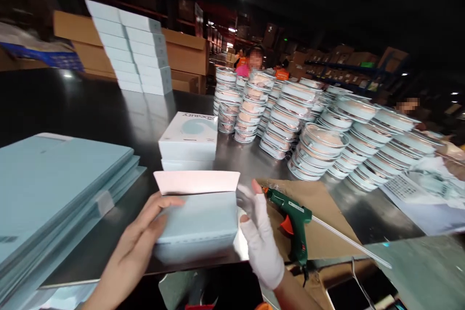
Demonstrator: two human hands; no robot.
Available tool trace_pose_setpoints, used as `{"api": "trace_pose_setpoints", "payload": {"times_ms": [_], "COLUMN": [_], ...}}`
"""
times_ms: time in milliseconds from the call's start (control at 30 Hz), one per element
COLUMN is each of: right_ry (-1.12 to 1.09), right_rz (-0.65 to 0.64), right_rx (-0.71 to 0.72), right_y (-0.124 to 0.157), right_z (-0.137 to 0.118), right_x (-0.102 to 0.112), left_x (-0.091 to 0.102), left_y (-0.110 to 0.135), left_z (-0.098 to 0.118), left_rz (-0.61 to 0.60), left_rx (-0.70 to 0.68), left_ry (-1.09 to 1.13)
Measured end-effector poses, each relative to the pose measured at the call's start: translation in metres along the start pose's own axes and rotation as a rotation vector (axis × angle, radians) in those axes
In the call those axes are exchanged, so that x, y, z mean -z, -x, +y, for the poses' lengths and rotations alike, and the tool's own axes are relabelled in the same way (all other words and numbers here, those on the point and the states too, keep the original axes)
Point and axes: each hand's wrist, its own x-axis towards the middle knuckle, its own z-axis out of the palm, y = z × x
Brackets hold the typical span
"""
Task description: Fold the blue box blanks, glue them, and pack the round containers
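Note:
A light blue cardboard box (198, 218) stands at the table's front edge, its pale flap (196, 182) raised along the far side. My left hand (140, 232), bare, grips the box's left end, fingers over the top edge. At the right end my right hand (262, 242), in a white glove with bare fingertips, has its thumb and fingers apart. Whether it touches the box I cannot tell; a blurred, shiny patch lies between them. Just right of that hand a green glue gun (296, 223) with an orange trigger lies on a cardboard sheet (330, 208), a long glue stick (350, 240) protruding from its back.
Behind the box sit stacked white-topped boxes (189, 133). Flat light blue cartons (61, 179) are piled at left. A tall box stack (140, 53) stands farther back. Many round, clear-lidded tins (321, 147) rise in columns at right. Other people (250, 63) are beyond.

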Motion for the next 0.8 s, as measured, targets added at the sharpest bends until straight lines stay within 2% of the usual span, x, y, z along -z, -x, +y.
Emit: {"api": "trace_pose_setpoints", "payload": {"times_ms": [67, 133, 233, 300, 333, 367, 433, 533, 633, 700, 800], "right_ry": [0.382, 0.558, 0.755, 0.822, 0.844, 0.862, 0.879, 0.78, 0.539, 0.335, -0.043], "right_rz": [0.048, 0.109, 0.065, 0.019, 0.01, 0.019, 0.08, 0.081, -0.059, -0.105, -0.069], "right_rx": [0.045, -0.023, -0.166, -0.259, -0.301, -0.34, -0.418, -0.576, -0.791, -0.938, -1.037], "right_y": [0.008, 0.019, 0.037, 0.048, 0.052, 0.055, 0.056, 0.05, 0.04, 0.036, 0.04], "right_z": [0.026, 0.055, 0.092, 0.104, 0.107, 0.108, 0.107, 0.101, 0.099, 0.098, 0.088], "right_x": [0.055, 0.121, 0.209, 0.242, 0.249, 0.249, 0.235, 0.194, 0.155, 0.14, 0.135], "left_x": [0.014, 0.02, 0.018, 0.014, 0.013, 0.012, 0.013, 0.022, 0.033, 0.036, 0.034], "left_y": [-0.004, -0.005, -0.003, -0.003, -0.004, -0.005, -0.008, -0.014, -0.016, -0.016, -0.012], "left_z": [-0.001, -0.002, -0.004, -0.006, -0.008, -0.011, -0.018, -0.03, -0.031, -0.027, -0.023], "left_rz": [-0.109, -0.141, -0.111, -0.066, -0.043, -0.025, -0.023, -0.085, -0.218, -0.296, -0.245], "left_rx": [0.027, 0.027, 0.017, 0.011, 0.003, -0.01, -0.056, -0.184, -0.242, -0.244, -0.298], "left_ry": [-0.07, -0.117, -0.123, -0.1, -0.09, -0.08, -0.074, -0.161, -0.301, -0.338, -0.298]}}
